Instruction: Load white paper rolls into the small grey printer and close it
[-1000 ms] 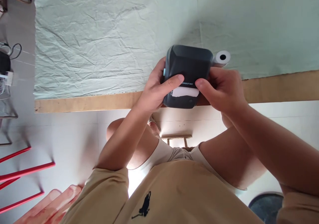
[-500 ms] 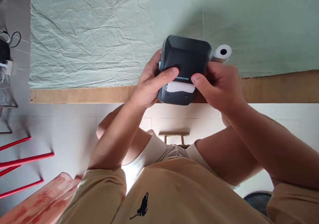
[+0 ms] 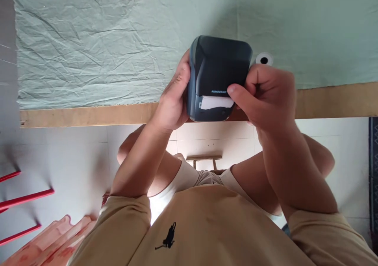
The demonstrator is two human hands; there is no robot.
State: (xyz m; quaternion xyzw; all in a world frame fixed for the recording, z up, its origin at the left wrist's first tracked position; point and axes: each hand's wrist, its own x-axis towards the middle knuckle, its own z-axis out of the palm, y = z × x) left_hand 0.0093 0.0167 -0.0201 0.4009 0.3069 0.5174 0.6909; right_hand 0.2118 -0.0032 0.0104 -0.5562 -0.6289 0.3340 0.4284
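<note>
A dark label printer (image 3: 223,67) marked NIIMBOT is held up over the table's near edge. White paper (image 3: 217,102) sticks out of its slot below the lettering. My left hand (image 3: 175,94) grips the printer's left side, its fingers hidden behind the body. At the printer's lower right, my right hand (image 3: 267,96) is closed, with the thumb tip by the paper's right end and the other fingers curled; what they pinch there is probably the paper's edge, though the contact is partly hidden. Just beyond the right hand stands a white paper roll (image 3: 264,58) with a black core, partly covered.
A wrinkled pale green cloth (image 3: 97,49) covers the table, whose wooden edge (image 3: 88,116) runs across in front of me. Red metal legs (image 3: 28,199) and a reddish patterned cloth (image 3: 59,240) lie at lower left. A small wooden stool (image 3: 204,158) shows beneath the table edge.
My left thumb has moved off the printer's front to its left side. My right hand has turned, its elbow drawn inward, and now covers more of the roll. The view has shifted slightly.
</note>
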